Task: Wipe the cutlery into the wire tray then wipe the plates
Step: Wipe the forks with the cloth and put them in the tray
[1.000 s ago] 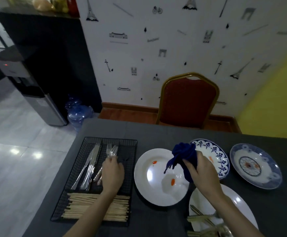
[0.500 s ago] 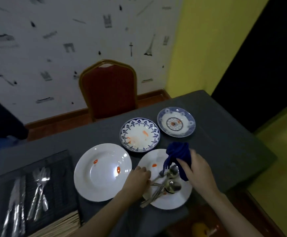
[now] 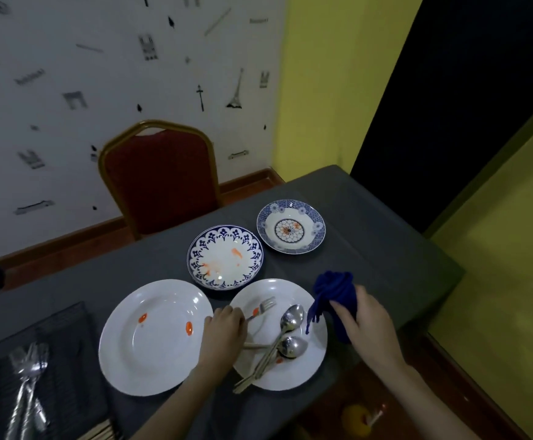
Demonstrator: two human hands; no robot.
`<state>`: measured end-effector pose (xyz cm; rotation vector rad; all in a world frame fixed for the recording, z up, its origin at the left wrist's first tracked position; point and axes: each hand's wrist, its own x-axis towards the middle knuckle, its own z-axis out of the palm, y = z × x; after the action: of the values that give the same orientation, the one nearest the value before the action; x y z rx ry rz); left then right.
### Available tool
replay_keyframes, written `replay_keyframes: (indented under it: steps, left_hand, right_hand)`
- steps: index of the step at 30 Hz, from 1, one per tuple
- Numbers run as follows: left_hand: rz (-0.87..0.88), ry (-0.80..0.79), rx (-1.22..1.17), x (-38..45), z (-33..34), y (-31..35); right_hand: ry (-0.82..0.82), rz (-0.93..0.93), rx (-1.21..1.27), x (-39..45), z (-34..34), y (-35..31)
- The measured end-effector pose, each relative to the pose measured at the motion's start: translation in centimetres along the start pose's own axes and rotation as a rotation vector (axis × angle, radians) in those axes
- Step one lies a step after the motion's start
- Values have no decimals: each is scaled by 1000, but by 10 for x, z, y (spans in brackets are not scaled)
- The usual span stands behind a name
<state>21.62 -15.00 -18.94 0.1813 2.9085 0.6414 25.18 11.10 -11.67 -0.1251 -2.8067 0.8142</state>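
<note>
Head view: left hand (image 3: 224,331) now apparently pinches a lifted fork (image 3: 263,306); right hand (image 3: 366,325) still grips the cloth (image 3: 338,290).

No text to read anywhere here. The wall (image 3: 116,74) carries only small dark drawings, towers and arches, with no legible words. The plates (image 3: 290,226) show patterns and no lettering, and nothing on the bench (image 3: 370,249) bears a label, brand or number.

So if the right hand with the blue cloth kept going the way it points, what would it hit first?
Probably the spoons on the near white plate; the right hand and cloth point left toward them, though height is unclear.
</note>
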Motion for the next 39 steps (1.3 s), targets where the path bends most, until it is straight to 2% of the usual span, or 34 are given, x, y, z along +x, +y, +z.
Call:
replay_keyframes:
  steps: [1,5,8,10,13,17,19,24,26,30,33,39]
  left_hand:
    - [-62,1,-155,-1,-8,0]
    - [-418,-156,-800,-16,-51,8]
    - [-580,-168,-1036,-34,-87,11]
    - [-635,-143,-1161,-44,-108,11]
    - [-633,-79,-1211,-57,-131,9]
    - [-569,42,-1219,-69,-150,2]
    - [-531,124,-1154,-75,-157,-5]
    - [-503,280,-982,-86,-162,-24]
    - [-535,264,-1053,-85,-165,-28]
    - [-591,173,-1378,-91,-176,-40]
    - [-620,134,-1529,-93,-178,-45]
    - [-606,165,-1500,-91,-177,-49]
  right_hand:
    - [-2,4,17,4,2,-4]
    - [36,56,213,28,11,-43]
    - [43,129,425,45,20,-84]
    - [34,40,420,53,29,-107]
    - [-12,-246,332,57,42,-138]
    - [-67,-759,77,40,60,-184]
    - [-56,-899,8,33,71,-194]
    - [-68,-877,-67,51,94,-209]
    - [-114,-873,-52,48,98,-222]
    - [-238,-992,-19,52,95,-224]
    - [-360,-969,-4,72,87,-218]
    - [-420,-979,-17,68,92,-220]
